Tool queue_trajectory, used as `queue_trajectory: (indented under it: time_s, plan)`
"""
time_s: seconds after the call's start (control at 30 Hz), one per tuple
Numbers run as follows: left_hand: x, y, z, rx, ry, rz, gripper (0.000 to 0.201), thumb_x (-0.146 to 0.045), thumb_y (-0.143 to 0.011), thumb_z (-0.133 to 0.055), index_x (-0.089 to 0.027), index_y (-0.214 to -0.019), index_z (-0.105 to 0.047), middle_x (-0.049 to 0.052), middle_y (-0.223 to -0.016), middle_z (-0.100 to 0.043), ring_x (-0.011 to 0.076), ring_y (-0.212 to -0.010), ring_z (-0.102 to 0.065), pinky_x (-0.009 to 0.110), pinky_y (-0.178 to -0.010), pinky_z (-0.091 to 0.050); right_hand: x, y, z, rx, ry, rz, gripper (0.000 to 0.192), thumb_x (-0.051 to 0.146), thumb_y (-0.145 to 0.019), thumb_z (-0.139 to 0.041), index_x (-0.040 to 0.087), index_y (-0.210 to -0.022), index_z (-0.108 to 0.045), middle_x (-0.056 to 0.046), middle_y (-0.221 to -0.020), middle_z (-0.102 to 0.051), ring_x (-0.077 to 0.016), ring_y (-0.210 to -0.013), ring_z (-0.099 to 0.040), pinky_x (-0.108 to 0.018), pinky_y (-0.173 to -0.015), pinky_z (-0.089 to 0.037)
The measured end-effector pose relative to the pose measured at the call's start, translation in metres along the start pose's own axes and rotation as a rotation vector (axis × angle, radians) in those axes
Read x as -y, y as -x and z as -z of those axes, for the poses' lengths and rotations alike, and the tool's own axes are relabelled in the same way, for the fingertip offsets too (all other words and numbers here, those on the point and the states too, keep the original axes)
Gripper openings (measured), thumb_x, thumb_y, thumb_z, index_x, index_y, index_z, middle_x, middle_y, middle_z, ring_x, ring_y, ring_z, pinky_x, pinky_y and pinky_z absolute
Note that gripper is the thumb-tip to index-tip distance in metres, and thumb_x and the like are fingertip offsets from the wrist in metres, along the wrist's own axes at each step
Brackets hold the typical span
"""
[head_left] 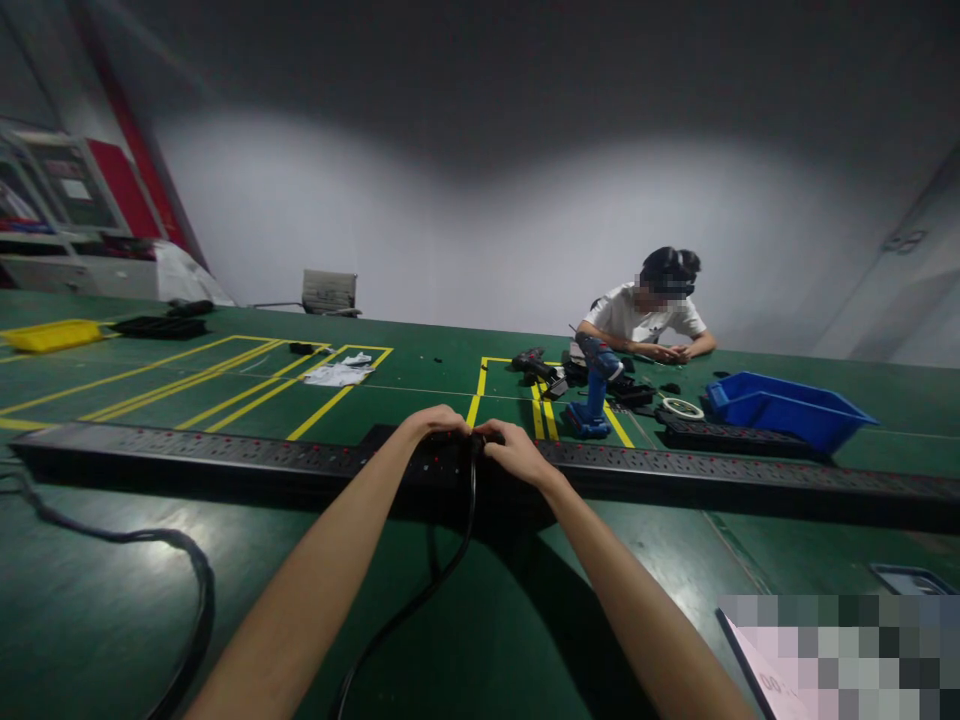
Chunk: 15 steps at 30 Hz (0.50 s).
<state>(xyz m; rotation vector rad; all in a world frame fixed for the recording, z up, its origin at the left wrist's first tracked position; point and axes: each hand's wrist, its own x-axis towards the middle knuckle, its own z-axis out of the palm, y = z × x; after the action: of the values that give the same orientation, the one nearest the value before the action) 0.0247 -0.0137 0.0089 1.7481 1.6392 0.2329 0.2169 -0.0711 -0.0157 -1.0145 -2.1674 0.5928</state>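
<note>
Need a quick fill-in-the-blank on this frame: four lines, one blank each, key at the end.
1. A cable colored ____ runs down from between the left hand and the right hand.
2. The long strip lies across a table whose surface is mostly ____.
3. The drill stands upright beyond the strip, to the ____ of the blue bin in the picture.
4. The tray at the picture's far left is ____.

Missing words: black; green; left; yellow

Green table (465, 640), power strip (315, 465), blue bin (784, 408)
</note>
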Motion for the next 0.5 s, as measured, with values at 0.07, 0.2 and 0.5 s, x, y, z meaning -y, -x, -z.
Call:
queue_trajectory:
  time_s: [0.07,0.2,0.5]
  plan:
    - [0.003,-0.004,-0.001,-0.005,0.011,0.0,0.017,-0.031,-0.061,-0.066,-0.015,-0.062,-0.064,0.003,-0.066,-0.066,0.0143,-0.057,-0.057,0.022,-0.048,-0.039,0.0,0.002,-0.001,0.019,0.046,0.025,0.039,0.017,-0.075,-0.061,0.02,-0.114,-0.063,-0.005,-0.111,-0.066,-0.0197,-0.101,-0.059,-0.03,-0.09,-0.043]
    - [0.009,-0.011,-0.003,-0.003,0.038,-0.002,0.018,-0.031,-0.058,-0.066,-0.014,-0.064,-0.064,0.003,-0.069,-0.065,0.0138,-0.057,-0.055,0.023,-0.048,-0.039,0.005,0.005,-0.001,0.045,0.189,0.053,0.046,0.021,-0.074,-0.067,0.02,-0.12,-0.059,-0.007,-0.114,-0.064,-0.0218,-0.105,-0.057,-0.032,-0.091,-0.04]
    - [0.007,-0.01,-0.003,0.001,0.031,-0.039,0.017,-0.029,-0.058,-0.066,-0.014,-0.064,-0.064,0.001,-0.063,-0.061,0.0127,-0.057,-0.051,0.022,-0.049,-0.036,0.018,0.011,0.001,0.104,0.471,0.057,0.036,0.024,-0.09,-0.051,0.018,-0.126,-0.052,-0.011,-0.112,-0.063,-0.0224,-0.102,-0.056,-0.03,-0.087,-0.037]
